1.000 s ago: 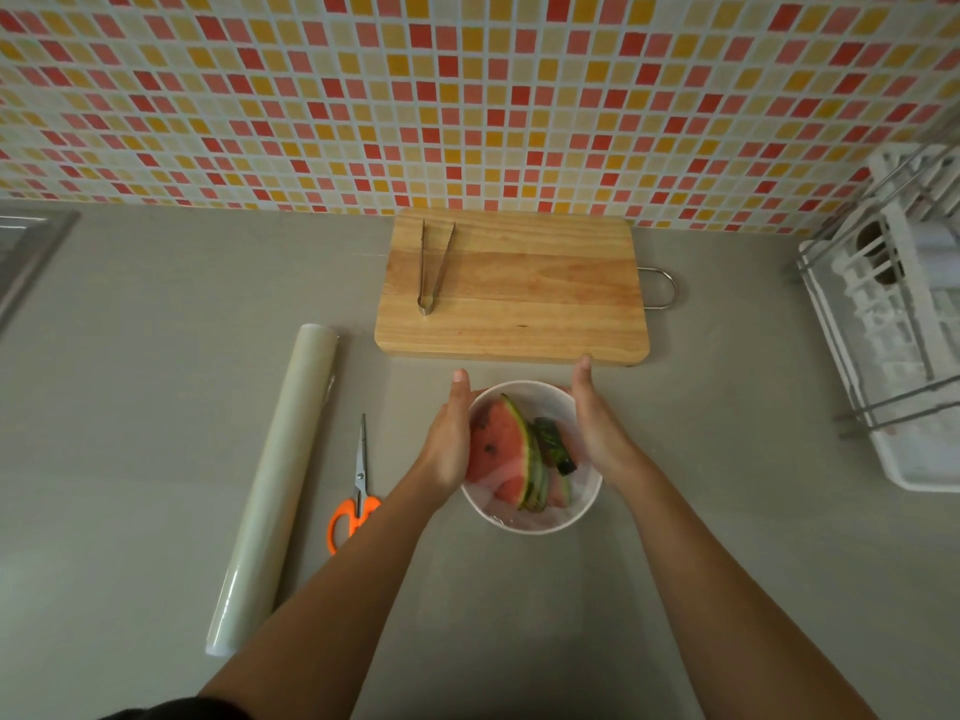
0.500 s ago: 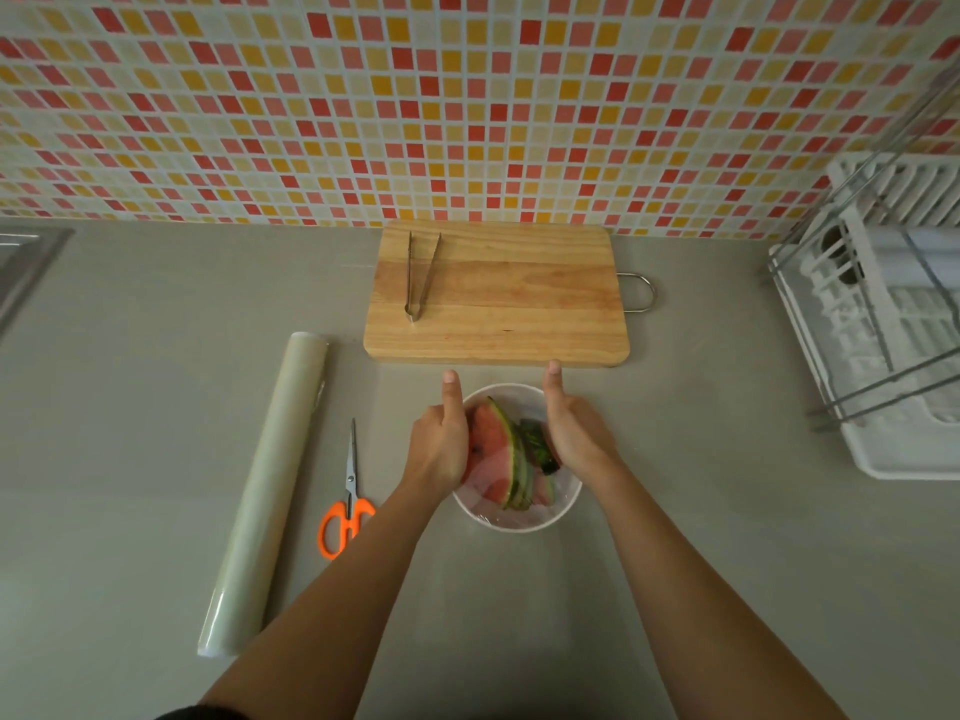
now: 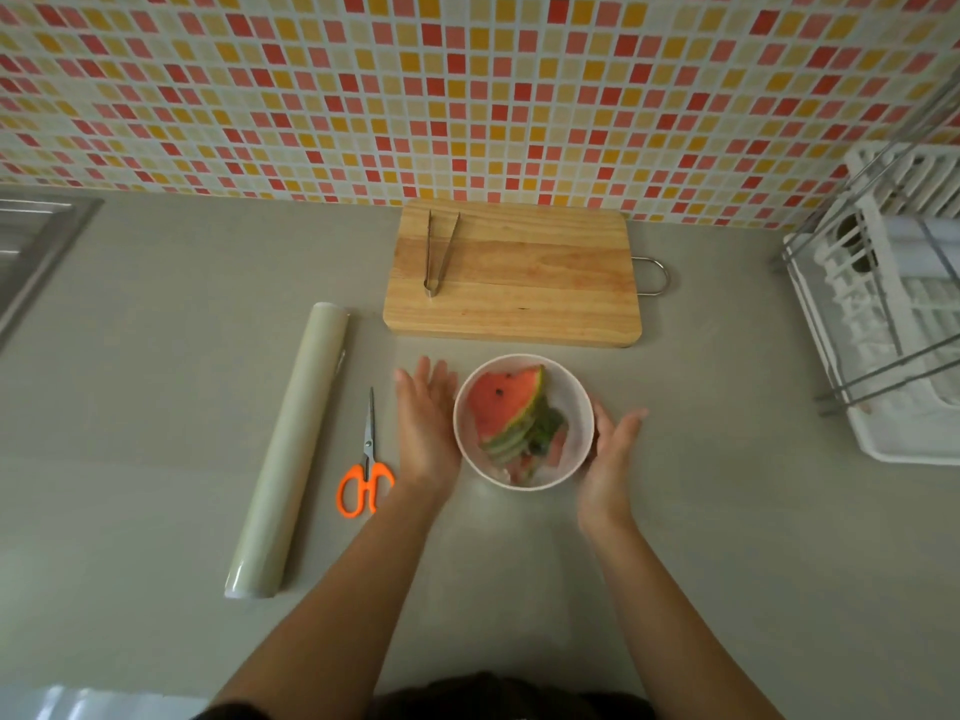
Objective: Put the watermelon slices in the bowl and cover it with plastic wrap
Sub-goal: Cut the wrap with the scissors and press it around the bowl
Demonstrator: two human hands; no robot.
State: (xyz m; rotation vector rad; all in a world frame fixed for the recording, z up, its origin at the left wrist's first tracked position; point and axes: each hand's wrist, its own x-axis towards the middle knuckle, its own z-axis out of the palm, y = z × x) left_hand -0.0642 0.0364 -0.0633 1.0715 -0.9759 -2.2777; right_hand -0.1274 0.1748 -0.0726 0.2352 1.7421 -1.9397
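Note:
A white bowl [image 3: 576, 402] stands on the grey counter in front of the cutting board. Several watermelon slices [image 3: 506, 407] lie stacked in it, red flesh up, under a faint film of clear wrap across the top. My left hand [image 3: 426, 428] lies flat against the bowl's left side with fingers spread. At the bowl's lower right, my right hand [image 3: 608, 459] is open, fingers apart, close to the wall. The roll of plastic wrap [image 3: 288, 449] lies lengthwise to the left.
Orange-handled scissors [image 3: 366, 475] lie between the roll and my left hand. Metal tongs [image 3: 436, 257] rest on the wooden cutting board [image 3: 519, 283] at the tiled wall. A white dish rack [image 3: 893, 314] fills the right edge; a sink corner [image 3: 36, 236] shows far left.
Both hands have come off the bowl's top and slid down to its sides, fingers opening. The slices now show fully. The camera has shifted a little.

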